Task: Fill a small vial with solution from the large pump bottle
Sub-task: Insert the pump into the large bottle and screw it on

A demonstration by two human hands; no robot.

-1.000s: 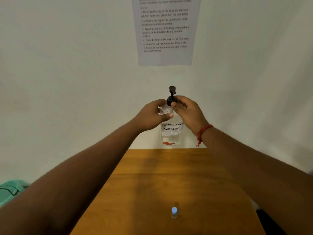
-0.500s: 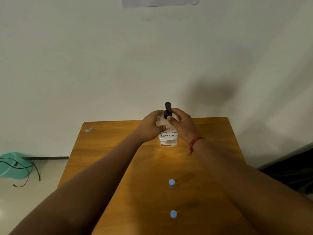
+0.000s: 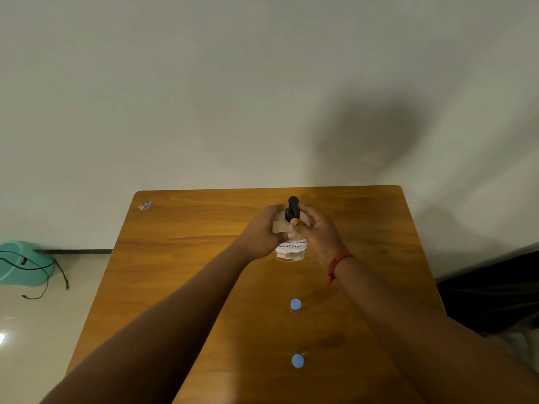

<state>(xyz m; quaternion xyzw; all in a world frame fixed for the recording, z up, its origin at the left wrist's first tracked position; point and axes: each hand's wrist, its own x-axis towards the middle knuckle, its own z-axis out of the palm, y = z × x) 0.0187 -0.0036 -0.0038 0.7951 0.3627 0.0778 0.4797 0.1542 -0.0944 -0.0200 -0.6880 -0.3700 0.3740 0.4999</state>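
Observation:
A clear pump bottle (image 3: 291, 252) with a black pump head (image 3: 292, 208) and a white label reading SOLUTION stands at the middle of the wooden table (image 3: 180, 258). My left hand (image 3: 262, 231) grips the bottle's shoulder from the left. My right hand (image 3: 316, 233) holds the black collar under the pump, thumb against it. Nearer to me, a small vial with a blue cap (image 3: 295, 305) stands upright on the table. A second blue-capped vial (image 3: 297, 360) stands nearer still.
A small scrap of wrapper (image 3: 145, 205) lies at the table's far left corner. A teal bin (image 3: 23, 263) with a black cable sits on the floor at left. The table's back edge meets a plain wall.
The view has tilted down from the wall sheet to the table, bringing both vials into sight. Both hands keep their hold on the bottle and its pump collar.

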